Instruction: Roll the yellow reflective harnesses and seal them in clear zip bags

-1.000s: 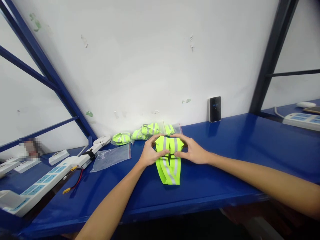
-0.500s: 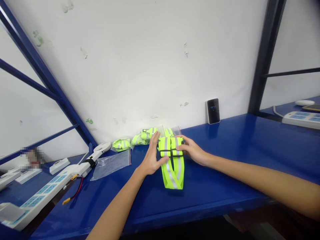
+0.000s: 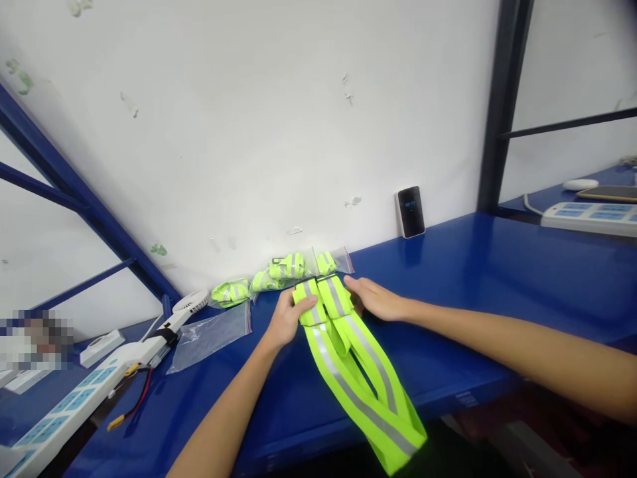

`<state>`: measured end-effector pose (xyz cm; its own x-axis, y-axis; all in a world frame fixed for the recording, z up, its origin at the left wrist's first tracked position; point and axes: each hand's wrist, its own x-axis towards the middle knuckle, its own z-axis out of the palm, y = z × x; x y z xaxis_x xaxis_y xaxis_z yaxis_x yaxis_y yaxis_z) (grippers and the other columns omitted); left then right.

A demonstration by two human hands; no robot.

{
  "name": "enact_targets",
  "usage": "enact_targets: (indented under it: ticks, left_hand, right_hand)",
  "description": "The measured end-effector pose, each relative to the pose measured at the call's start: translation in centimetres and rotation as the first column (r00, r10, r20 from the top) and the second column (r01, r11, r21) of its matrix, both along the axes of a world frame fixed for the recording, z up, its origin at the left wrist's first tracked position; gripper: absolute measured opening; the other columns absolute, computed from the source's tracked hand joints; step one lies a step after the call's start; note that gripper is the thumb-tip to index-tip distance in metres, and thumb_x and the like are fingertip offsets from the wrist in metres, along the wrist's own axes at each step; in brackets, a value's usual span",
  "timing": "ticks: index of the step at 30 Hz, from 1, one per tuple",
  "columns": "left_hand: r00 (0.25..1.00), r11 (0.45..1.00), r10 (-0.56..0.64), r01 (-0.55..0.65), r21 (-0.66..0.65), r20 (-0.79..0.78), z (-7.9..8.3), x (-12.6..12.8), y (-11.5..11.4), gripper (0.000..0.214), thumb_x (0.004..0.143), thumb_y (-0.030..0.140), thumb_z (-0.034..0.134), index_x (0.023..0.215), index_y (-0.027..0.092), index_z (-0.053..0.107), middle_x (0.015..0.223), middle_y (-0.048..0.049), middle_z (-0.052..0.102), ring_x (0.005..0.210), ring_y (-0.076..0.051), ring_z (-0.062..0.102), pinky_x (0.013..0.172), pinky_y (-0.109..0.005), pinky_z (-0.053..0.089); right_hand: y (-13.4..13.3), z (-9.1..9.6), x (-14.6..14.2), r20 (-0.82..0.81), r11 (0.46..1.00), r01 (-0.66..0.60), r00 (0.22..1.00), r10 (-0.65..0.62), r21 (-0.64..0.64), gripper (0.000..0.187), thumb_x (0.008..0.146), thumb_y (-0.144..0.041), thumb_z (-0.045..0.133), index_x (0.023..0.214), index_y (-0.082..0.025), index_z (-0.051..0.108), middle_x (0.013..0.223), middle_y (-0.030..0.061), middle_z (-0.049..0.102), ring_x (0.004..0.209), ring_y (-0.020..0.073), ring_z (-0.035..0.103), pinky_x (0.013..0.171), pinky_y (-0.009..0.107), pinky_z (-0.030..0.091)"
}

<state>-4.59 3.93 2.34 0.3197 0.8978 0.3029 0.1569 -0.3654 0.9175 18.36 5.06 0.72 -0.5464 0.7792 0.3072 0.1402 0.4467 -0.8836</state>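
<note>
A neon yellow reflective strap with silver stripes has its folded upper end between my hands. Its long loops run down and to the right, past the table's front edge. My left hand is closed on the left folded part, thumb on top and the other fingers mostly hidden beneath. At the right folded part, my right hand grips the side edge, some of its fingers tucked behind the material. Just beyond lie several similar straps in clear bags, against the wall.
A flat clear zip bag lies left on the blue table. Further left are a small white fan, a power strip and a red-black cable with yellow connectors. A black-faced device leans on the back wall.
The strap's lower loops have opened out and lengthened towards me, now reaching over the table edge. My left hand has closed on the folded part. The view has shifted slightly right.
</note>
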Motion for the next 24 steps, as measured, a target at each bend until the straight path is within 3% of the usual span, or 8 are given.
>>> enact_targets:
  ticks: [3,5,7,11,13,15,21,24]
  left_hand:
    - [0.983,0.988,0.027,0.002,-0.156,0.184,-0.1,0.2,0.4,0.036,0.074,0.04,0.07,0.096,0.011,0.07,0.091,-0.0085,0.074,0.081,-0.026,0.069,0.076,-0.035,0.053]
    - [0.966,0.97,0.048,0.016,-0.244,0.253,-0.2,0.6,0.4,0.039,0.073,0.041,0.07,0.098,0.01,0.07,0.093,-0.0104,0.074,0.081,-0.026,0.069,0.076,-0.035,0.054]
    - [0.952,0.954,0.074,0.019,-0.298,0.296,-0.2,1.0,0.3,0.044,0.074,0.04,0.068,0.107,0.011,0.067,0.097,-0.0106,0.073,0.081,-0.025,0.07,0.075,-0.035,0.054]
    - [0.927,0.942,0.12,0.007,-0.335,0.355,-0.3,1.5,0.2,0.054,0.078,0.035,0.062,0.129,0.019,0.053,0.107,-0.0066,0.071,0.087,-0.022,0.069,0.076,-0.033,0.054]
    - [0.929,0.931,0.086,0.055,-0.362,0.361,-0.5,1.6,0.2,0.053,0.079,0.035,0.059,0.129,0.017,0.054,0.113,-0.0085,0.069,0.093,-0.024,0.068,0.082,-0.035,0.053]
    - [0.934,0.911,0.011,0.138,-0.39,0.356,-0.6,1.4,0.2,0.053,0.082,0.042,0.055,0.127,0.015,0.055,0.117,-0.011,0.067,0.098,-0.027,0.067,0.085,-0.038,0.052]
    - [0.865,0.651,-0.367,0.502,-0.57,0.343,-0.6,-0.4,0.9,0.089,0.075,0.083,0.027,0.127,0.015,0.054,0.109,-0.0177,0.067,0.093,-0.032,0.067,0.069,-0.039,0.053]
    - [0.843,0.619,-0.463,0.528,-0.582,0.272,-0.8,-0.8,1.3,0.075,0.075,0.075,0.048,0.125,0.02,0.053,0.11,-0.0161,0.066,0.09,-0.029,0.067,0.066,-0.036,0.055]
  right_hand:
    - [0.3,0.5,0.9,0.058,0.882,0.216,0.963,-0.263,0.418,0.045,0.093,-0.056,0.042,0.08,-0.02,0.067,0.073,0.0036,0.065,0.069,0.0207,0.061,0.068,0.033,0.047]
    - [0.3,1.0,1.6,-0.014,0.807,0.312,0.935,-0.353,0.502,0.035,0.087,-0.051,0.055,0.105,-0.023,0.065,0.081,0.0028,0.067,0.073,0.0205,0.062,0.071,0.034,0.048]
    - [-0.1,1.6,2.1,-0.107,0.759,0.362,0.925,-0.364,0.542,0.05,0.083,-0.047,0.061,0.127,-0.025,0.053,0.091,0.0038,0.066,0.082,0.0216,0.063,0.076,0.035,0.049]
    - [-1.2,2.4,2.0,-0.034,0.72,0.167,0.98,-0.195,0.674,0.07,0.083,-0.041,0.058,0.145,-0.025,0.031,0.137,0.0122,0.047,0.121,0.0299,0.049,0.098,0.045,0.043]
    - [-1.4,2.3,1.5,0.108,0.701,0.042,0.98,-0.169,0.712,0.068,0.082,-0.035,0.06,0.144,-0.026,0.035,0.147,0.0126,0.036,0.131,0.0321,0.039,0.104,0.049,0.037]
    - [-1.4,2.0,1.0,0.19,0.686,-0.03,0.969,-0.16,0.727,0.053,0.083,-0.028,0.057,0.135,-0.026,0.047,0.14,0.0127,0.046,0.126,0.0308,0.045,0.102,0.048,0.038]
    - [-1.3,1.2,0.2,-0.022,0.874,0.172,0.983,-0.182,0.455,0.031,0.088,-0.038,0.056,0.114,-0.021,0.057,0.095,0.0054,0.066,0.082,0.0224,0.062,0.075,0.035,0.049]
    - [-1.0,1.1,-0.2,-0.199,0.95,0.274,0.95,-0.243,0.149,0.039,0.088,-0.043,0.056,0.121,-0.023,0.05,0.072,-0.0011,0.059,0.059,0.0167,0.056,0.055,0.028,0.045]
